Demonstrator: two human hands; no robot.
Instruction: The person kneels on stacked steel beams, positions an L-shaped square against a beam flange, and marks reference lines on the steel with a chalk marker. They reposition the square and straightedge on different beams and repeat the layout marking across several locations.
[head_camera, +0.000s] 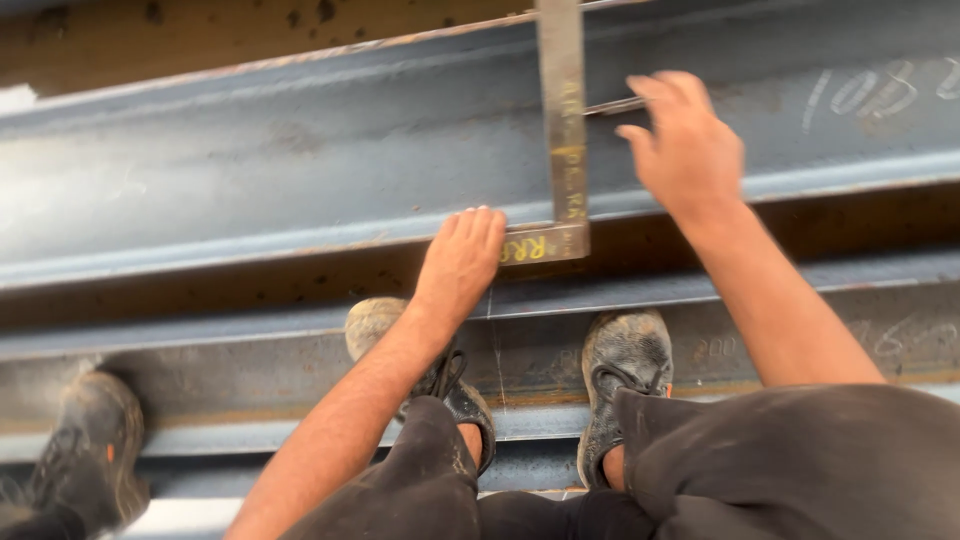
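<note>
Head view: we see a steel framing square (562, 150) lying across the far steel beam (300, 160), its long blade running away from us and its short leg hooked at the beam's near edge. Our left hand (462, 262) lies flat, fingers together, pressing the end of the short leg against that edge, not clamped round anything. Our right hand (688, 145) hovers just right of the long blade with fingers spread; a thin rod-like marker (612, 105) shows by its fingertips, though we cannot tell if it is gripped. The square carries yellow painted marks on both legs. White chalk writing sits on the far beam at the far right, and fainter chalk on the near beam (780, 320). We count two beams, one square, and our two dusty shoes (625, 360) on the near beam. A third shoe (95, 440), another person's, stands near left.
</note>
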